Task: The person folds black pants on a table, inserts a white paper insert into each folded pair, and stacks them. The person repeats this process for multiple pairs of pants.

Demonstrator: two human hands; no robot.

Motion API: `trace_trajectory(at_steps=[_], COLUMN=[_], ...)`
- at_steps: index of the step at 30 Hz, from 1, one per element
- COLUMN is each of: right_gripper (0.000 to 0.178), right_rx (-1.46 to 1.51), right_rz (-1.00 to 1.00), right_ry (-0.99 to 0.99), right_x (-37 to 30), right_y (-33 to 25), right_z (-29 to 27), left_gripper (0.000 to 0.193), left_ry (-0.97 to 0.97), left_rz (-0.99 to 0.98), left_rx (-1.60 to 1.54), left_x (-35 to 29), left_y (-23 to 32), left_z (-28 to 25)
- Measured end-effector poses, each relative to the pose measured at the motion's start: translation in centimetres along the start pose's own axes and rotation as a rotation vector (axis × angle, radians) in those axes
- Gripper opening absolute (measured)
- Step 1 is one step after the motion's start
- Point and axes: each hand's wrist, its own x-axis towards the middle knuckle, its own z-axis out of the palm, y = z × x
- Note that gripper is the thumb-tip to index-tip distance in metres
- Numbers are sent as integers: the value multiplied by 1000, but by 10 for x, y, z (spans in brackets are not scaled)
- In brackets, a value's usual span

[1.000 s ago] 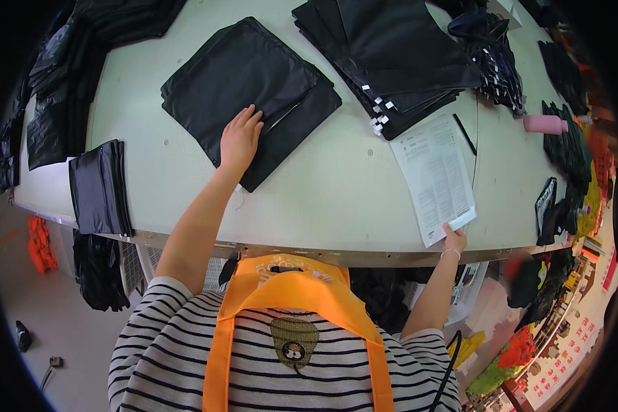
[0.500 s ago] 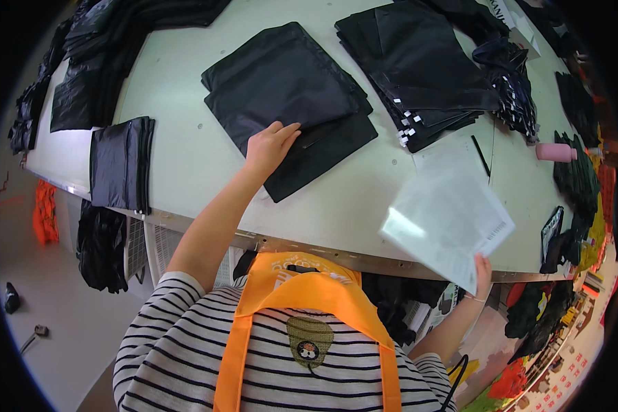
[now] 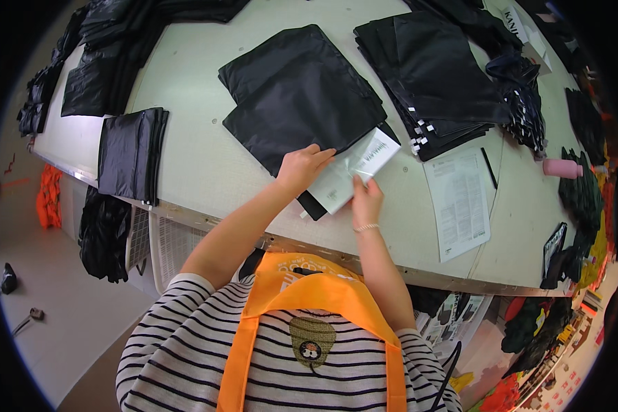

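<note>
At the middle of the table lies a stack of folded black fabric pieces (image 3: pixel 302 96), smooth and slightly shiny. My left hand (image 3: pixel 303 169) has its fingers together on the near edge of the upper piece, gripping that edge. My right hand (image 3: pixel 368 200) pinches a flat, see-through plastic bag (image 3: pixel 336 187) with white printed areas. This bag lies over the near part of the stack, its upper side against the upper piece's edge. Whether part of it is tucked beneath is hard to see. A black corner shows below it.
A printed paper sheet (image 3: pixel 459 206) and a black pen (image 3: pixel 489 167) lie to the right. Beyond them is a pink bottle (image 3: pixel 562 168). Another black stack with white tags (image 3: pixel 439 75) is at the far right, a smaller folded black stack (image 3: pixel 132 156) at the left.
My right hand has carried the plastic bag leftward from over the paper sheet onto the black stack. The sheet is now uncovered. My left hand still rests at the fabric's near edge.
</note>
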Motion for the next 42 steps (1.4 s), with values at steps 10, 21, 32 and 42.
trace_trajectory(at_steps=[10,21,32,42], right_gripper=[25,15,29,17], right_rx=[-248,-1481,-1211,-864], right_rz=[-164,-710,-623,-579], right_ry=[-231,-666,-553,-795], right_x=[38,62,25,8], right_y=[-19,-79,-129,-104], right_z=[38,6,-10,21], left_gripper=[30,62,52,61], left_ry=[-109,-613,-649,-544], left_rz=[-29,59,71,166], left_rx=[80,481,408,400], left_x=[-2,19,24,18], left_y=[-33,-17,-24,-31], left_z=[4,-3,-11,-4])
